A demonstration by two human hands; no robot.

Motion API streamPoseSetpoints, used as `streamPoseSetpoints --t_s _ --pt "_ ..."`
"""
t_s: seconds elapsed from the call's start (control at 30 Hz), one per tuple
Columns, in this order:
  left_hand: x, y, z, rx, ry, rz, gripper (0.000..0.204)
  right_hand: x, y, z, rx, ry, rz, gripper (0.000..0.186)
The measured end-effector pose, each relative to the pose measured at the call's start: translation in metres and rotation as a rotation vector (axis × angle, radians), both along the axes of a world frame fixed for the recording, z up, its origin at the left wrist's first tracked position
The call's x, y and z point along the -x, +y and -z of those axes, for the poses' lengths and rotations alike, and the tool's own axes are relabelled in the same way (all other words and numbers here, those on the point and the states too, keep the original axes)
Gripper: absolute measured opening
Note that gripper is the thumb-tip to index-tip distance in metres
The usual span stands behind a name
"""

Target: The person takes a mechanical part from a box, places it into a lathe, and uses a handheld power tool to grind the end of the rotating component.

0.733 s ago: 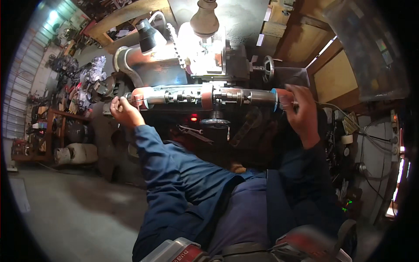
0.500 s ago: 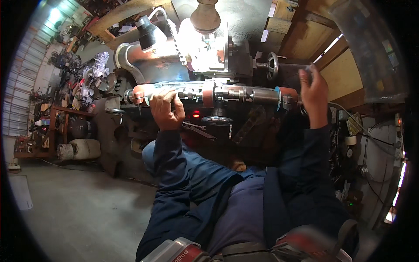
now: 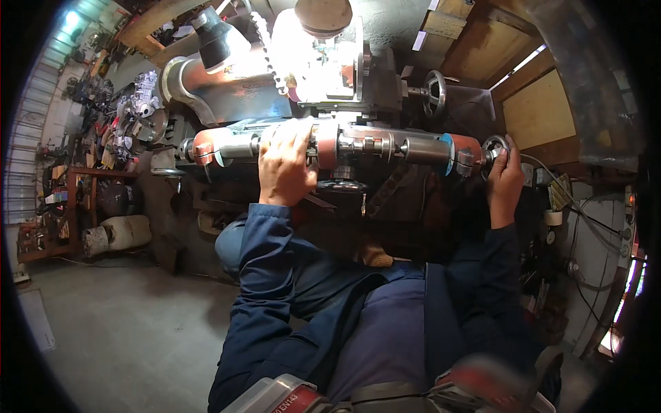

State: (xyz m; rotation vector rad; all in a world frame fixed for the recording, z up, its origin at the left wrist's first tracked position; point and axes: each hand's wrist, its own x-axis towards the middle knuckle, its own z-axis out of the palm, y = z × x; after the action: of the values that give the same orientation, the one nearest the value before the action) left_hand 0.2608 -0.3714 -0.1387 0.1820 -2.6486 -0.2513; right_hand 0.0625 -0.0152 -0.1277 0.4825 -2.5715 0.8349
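Observation:
A metal shaft [image 3: 365, 144] with stepped sections lies crosswise on a workshop machine, between an orange-red holder [image 3: 204, 149] at the left and another orange-red holder [image 3: 465, 155] at the right. An orange-red ring [image 3: 328, 146] surrounds its middle. My left hand [image 3: 284, 167] is closed over the shaft left of that ring, its fingertips hidden on the far side. At the right end, my right hand [image 3: 506, 182] grips the rim of a small metal handwheel [image 3: 487, 149], thumb on the near side.
A black lamp [image 3: 215, 43] and a brightly lit machine head stand behind the shaft. A larger handwheel [image 3: 434, 95] sits at the back right, and another handwheel [image 3: 341, 186] lies below the shaft. Metal parts crowd the far left; cables [image 3: 584, 224] hang at the right.
My right hand has come down from beside the right end and closed on the small handwheel. My left hand has shifted right along the shaft, reaching further over it. The view has moved slightly.

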Motion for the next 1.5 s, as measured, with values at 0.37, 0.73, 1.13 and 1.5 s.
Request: streamPoseSetpoints --t_s 0.37,0.73,1.13,1.5 --pt "0.017 0.001 -0.002 0.117 -0.168 -0.103 0.042 -0.002 -0.004 -0.005 -0.003 -0.061 0.026 0.035" --pt "0.018 -0.003 0.019 0.146 -0.073 -0.116 0.05 -0.038 -0.127 -0.061 -0.398 -0.208 -0.804 0.07" --pt "0.021 -0.002 -0.006 0.03 -0.329 -0.119 0.055 -0.037 -0.155 -0.021 -0.587 -0.067 -0.683 0.046" --pt "0.017 -0.003 0.002 0.113 -0.244 -0.11 0.056 -0.039 -0.155 -0.02 -0.545 -0.004 -0.67 0.046"
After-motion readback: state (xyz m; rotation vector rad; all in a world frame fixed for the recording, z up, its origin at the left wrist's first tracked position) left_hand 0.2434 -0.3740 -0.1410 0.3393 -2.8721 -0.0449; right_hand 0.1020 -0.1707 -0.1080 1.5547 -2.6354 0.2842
